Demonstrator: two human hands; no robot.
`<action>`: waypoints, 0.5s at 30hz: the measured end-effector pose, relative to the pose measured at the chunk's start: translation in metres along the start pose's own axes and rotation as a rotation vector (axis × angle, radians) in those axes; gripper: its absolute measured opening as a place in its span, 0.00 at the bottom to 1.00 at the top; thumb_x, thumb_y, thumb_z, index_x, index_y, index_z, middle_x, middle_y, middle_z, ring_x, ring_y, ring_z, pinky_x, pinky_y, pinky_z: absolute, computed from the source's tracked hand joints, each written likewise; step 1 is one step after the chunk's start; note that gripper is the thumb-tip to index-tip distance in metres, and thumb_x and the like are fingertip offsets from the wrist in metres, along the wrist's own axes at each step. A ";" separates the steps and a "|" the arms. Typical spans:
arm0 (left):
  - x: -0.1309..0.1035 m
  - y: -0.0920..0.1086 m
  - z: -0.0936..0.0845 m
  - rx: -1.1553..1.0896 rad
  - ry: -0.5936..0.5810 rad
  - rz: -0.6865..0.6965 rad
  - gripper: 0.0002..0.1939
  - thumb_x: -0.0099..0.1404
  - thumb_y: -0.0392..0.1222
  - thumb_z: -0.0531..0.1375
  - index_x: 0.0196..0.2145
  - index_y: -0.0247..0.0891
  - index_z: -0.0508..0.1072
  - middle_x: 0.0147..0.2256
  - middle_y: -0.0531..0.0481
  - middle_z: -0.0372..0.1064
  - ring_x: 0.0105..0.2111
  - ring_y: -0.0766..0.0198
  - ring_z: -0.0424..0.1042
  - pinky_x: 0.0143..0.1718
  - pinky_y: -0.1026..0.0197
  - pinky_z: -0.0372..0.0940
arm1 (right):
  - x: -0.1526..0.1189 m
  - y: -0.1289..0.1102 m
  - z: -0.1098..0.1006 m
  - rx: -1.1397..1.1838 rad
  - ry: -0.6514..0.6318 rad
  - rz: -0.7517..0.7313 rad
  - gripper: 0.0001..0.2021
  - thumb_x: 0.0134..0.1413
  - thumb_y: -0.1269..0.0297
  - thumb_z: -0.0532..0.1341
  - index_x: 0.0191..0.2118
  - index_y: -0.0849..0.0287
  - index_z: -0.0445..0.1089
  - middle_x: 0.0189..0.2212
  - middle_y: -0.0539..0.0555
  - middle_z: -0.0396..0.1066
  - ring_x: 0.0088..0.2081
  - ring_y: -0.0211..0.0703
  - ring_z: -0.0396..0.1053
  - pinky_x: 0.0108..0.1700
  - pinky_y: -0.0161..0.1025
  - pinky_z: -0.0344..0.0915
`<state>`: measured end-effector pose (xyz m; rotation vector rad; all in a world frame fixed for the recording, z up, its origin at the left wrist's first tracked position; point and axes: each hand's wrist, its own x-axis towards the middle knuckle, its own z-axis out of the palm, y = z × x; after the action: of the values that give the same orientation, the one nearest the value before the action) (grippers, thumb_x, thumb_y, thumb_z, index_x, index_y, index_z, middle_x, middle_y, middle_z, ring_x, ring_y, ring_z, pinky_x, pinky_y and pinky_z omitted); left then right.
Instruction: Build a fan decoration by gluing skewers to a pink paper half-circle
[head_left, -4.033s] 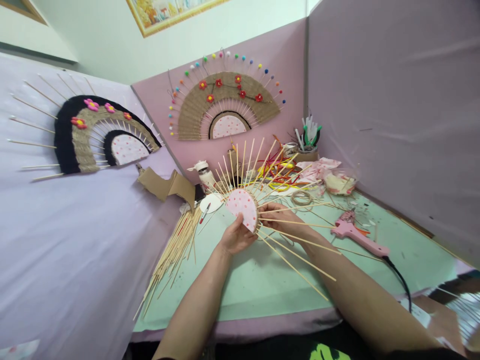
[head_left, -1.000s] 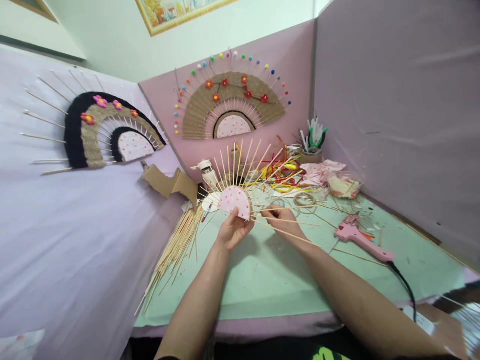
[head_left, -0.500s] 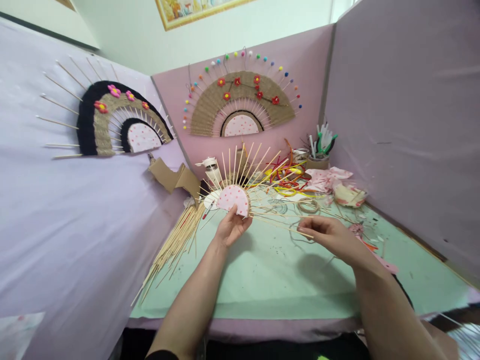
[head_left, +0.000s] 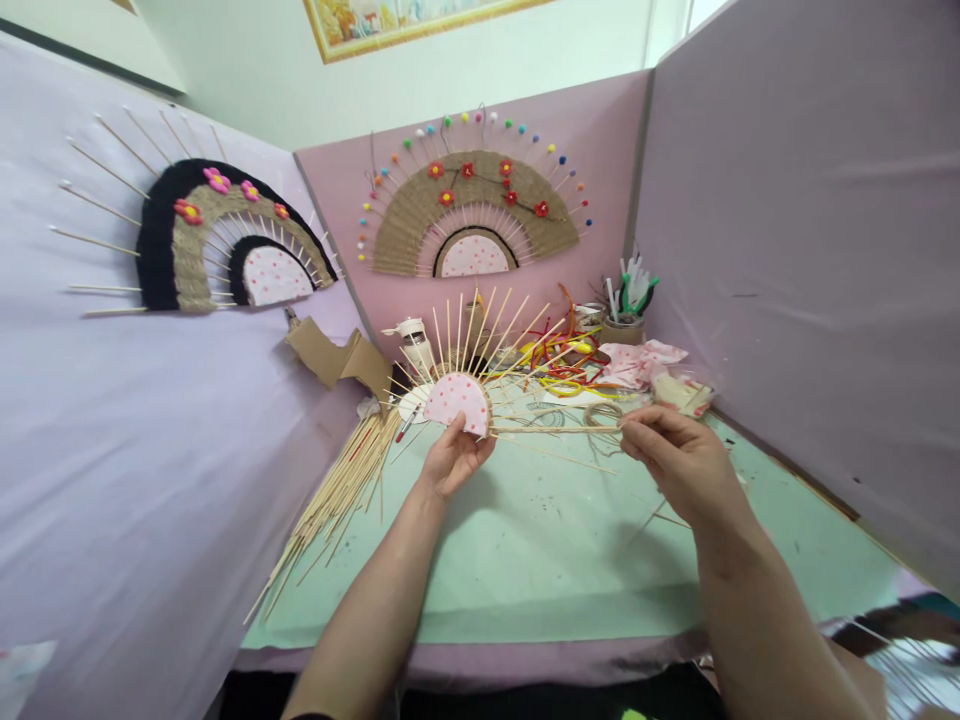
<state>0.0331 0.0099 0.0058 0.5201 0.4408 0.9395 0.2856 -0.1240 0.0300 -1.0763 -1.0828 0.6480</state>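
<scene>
My left hand [head_left: 454, 462] grips the lower edge of a half-round fan base [head_left: 453, 397] covered in pink dotted cloth, thumb on its front. Thin wooden sticks [head_left: 516, 322] fan out from the curved edge. To the right, my right hand [head_left: 671, 458] is closed in a pinch on a length of brown twine [head_left: 559, 431], which runs nearly straight from the base's right side, close along a stick. Another stick [head_left: 570, 458] slants out below the twine. Loose loops of twine [head_left: 602, 413] show just left of the right fingertips.
A pile of loose sticks [head_left: 341, 490] lies on the green table cover [head_left: 540, 590] at left. Colourful pipe cleaners [head_left: 559, 350], a white bottle [head_left: 415, 345], crumpled pink cloth [head_left: 643, 362] and a tool pot [head_left: 624, 328] stand behind. Finished fans [head_left: 476, 190] hang on the partitions.
My right hand has moved right and slightly up, drawing the twine out straighter from the base. It has left the lower stick's tip. My left hand keeps its hold; the view has shifted slightly.
</scene>
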 end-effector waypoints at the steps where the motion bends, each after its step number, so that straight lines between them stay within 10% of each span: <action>1: 0.000 0.000 0.000 -0.002 -0.003 0.001 0.13 0.71 0.38 0.51 0.48 0.36 0.71 0.35 0.46 0.77 0.35 0.64 0.77 0.41 0.61 0.72 | 0.002 0.003 0.001 0.047 -0.007 0.002 0.12 0.50 0.52 0.65 0.28 0.54 0.71 0.20 0.48 0.60 0.23 0.37 0.56 0.25 0.37 0.55; 15: 0.000 0.001 0.001 -0.007 0.017 0.007 0.13 0.71 0.39 0.50 0.49 0.35 0.70 0.35 0.46 0.77 0.34 0.64 0.77 0.38 0.62 0.73 | -0.003 -0.020 0.008 -0.197 0.051 -0.149 0.09 0.53 0.57 0.65 0.30 0.56 0.73 0.23 0.49 0.66 0.24 0.35 0.60 0.27 0.34 0.59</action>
<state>0.0330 0.0105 0.0073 0.5079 0.4515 0.9527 0.2757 -0.1312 0.0479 -1.1615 -1.1886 0.3989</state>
